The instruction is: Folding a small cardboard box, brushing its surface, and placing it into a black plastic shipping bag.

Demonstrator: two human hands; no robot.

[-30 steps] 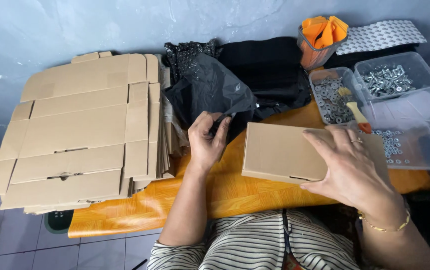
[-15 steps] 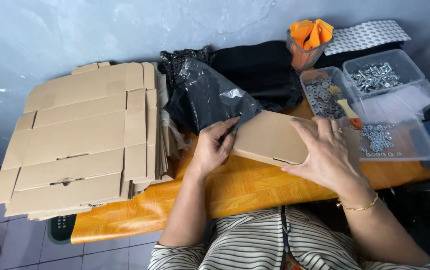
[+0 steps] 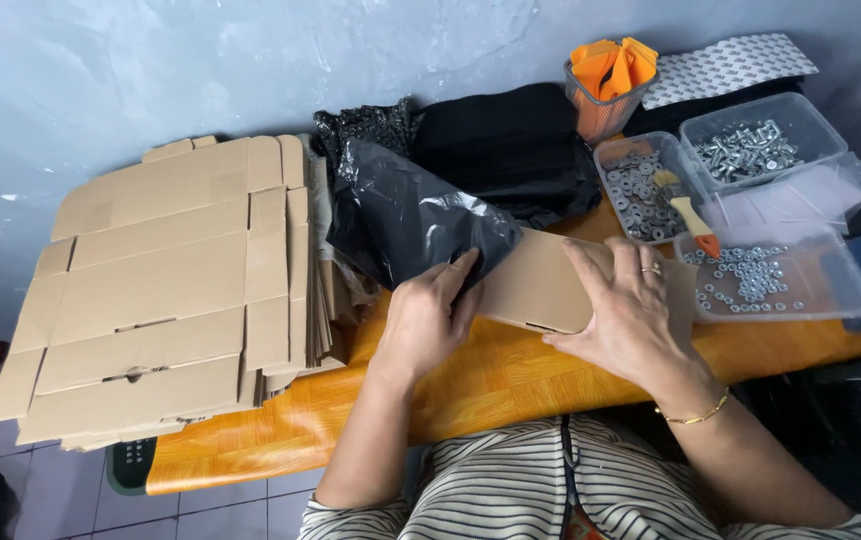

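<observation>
A small closed cardboard box lies on the orange wooden table, its far end going into a black plastic bag. My left hand grips the bag's open edge at the box's left end. On top of the box, at its right part, my right hand lies flat and presses down; it wears a ring and a thin gold bracelet.
A stack of flat unfolded cardboard boxes covers the table's left side. More black bags lie behind. At the right stand clear tubs of metal nuts, washers and bolts, a small brush and a cup with orange pieces.
The box has moved left and away from me, and its end has gone into the black bag. My left hand shifted from the bag's surface to holding its mouth.
</observation>
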